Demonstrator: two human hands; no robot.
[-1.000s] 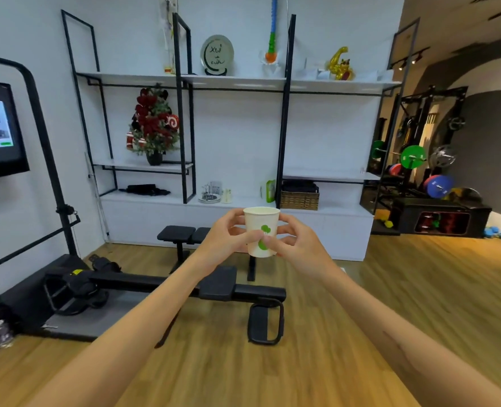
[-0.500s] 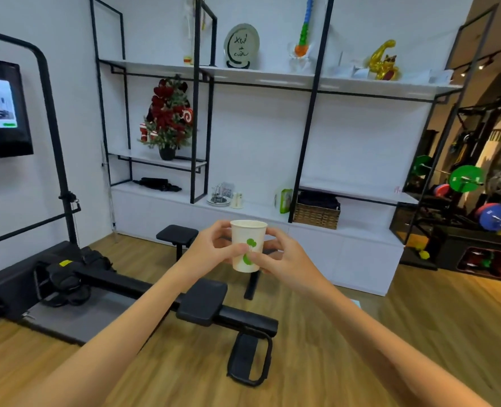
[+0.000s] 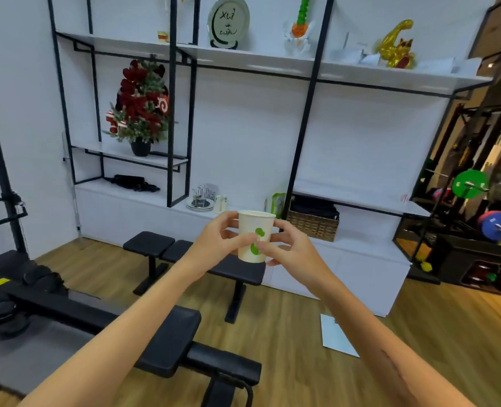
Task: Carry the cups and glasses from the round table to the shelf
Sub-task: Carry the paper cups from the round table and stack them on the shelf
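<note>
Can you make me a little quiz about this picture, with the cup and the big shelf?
1. True or false: both the left hand and the right hand hold the white paper cup with green leaf marks.
2. What stands just right of the cup on the white shelf with black metal frame? A) a woven wicker basket B) a red bucket C) a television
3. Fill in: the black padded bench stands on the wooden ____.

Key
1. True; fingers of both hands curl round its sides.
2. A, the woven wicker basket.
3. floor.
</note>
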